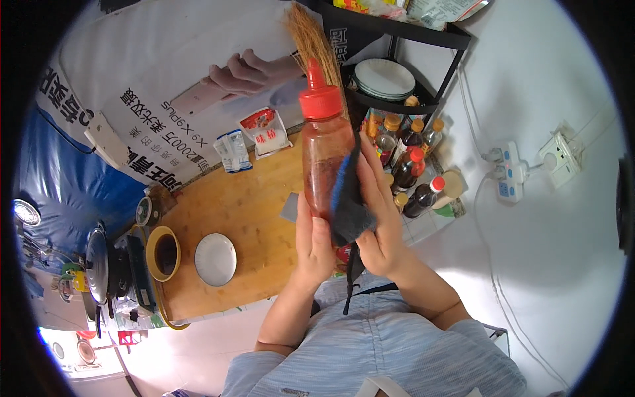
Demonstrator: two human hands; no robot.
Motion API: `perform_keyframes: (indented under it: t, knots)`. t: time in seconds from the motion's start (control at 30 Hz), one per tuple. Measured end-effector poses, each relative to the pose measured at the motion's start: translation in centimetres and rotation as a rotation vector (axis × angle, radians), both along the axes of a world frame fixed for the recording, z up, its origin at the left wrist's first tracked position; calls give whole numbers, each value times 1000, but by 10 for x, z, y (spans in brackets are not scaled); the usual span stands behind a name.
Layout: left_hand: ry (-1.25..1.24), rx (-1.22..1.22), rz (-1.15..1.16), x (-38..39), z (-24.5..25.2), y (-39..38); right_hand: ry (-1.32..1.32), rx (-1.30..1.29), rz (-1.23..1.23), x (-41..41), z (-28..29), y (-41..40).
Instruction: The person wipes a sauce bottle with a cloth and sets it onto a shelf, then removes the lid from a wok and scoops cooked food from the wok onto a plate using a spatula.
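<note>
A clear plastic squeeze bottle with a red nozzle cap and reddish residue inside is held upright before my chest. My left hand grips its lower part, thumb against the side. Pressed to the bottle's right side is a dark grey cloth with a blue stripe, which my right hand holds. A small white plate lies on the wooden board, beside a yellow bowl of dark liquid. Two seasoning packets, one red and white, one blue and white, rest at the board's back edge.
Several sauce bottles stand at the right under a black corner shelf holding stacked plates. A straw whisk broom stands behind the bottle. A lidded pan is at the left; a plugged-in power strip is on the right wall.
</note>
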State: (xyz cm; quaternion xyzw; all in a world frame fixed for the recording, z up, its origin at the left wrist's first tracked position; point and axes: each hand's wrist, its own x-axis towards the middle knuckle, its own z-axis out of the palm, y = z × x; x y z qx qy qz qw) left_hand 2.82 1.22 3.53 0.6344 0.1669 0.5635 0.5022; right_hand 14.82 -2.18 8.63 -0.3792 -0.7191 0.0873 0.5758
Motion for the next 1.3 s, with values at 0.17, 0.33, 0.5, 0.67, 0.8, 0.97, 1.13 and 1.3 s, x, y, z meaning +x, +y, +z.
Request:
perform_keyframes:
  t: [0.17,0.33,0.5,0.67,0.8,0.97,1.13,1.3]
  knots:
    - [-220,-136,-19,-6,0,-3,91,-152,93,-9,-48,-16]
    - [-69,-233,55,-4,20,1,255,-321,163,-10,-90,-31]
    - [-220,-104,-156,3,28,4,700,-601,554,-5,-73,-30]
    - [61,454,-688,-12,47,65,663,-762,632,-7,-65,-36]
    - [52,74,-572,-8,34,33,681,-559,259,-13,-65,-41]
    - [-220,-137,7,18,19,-9,220,-348,-359,7,-52,-31]
    - [-113,-298,44,22,22,-11,196,-475,-311,-1,-59,-39]
    - [-62,-300,-28,11,24,13,2,-469,-100,31,-59,-43]
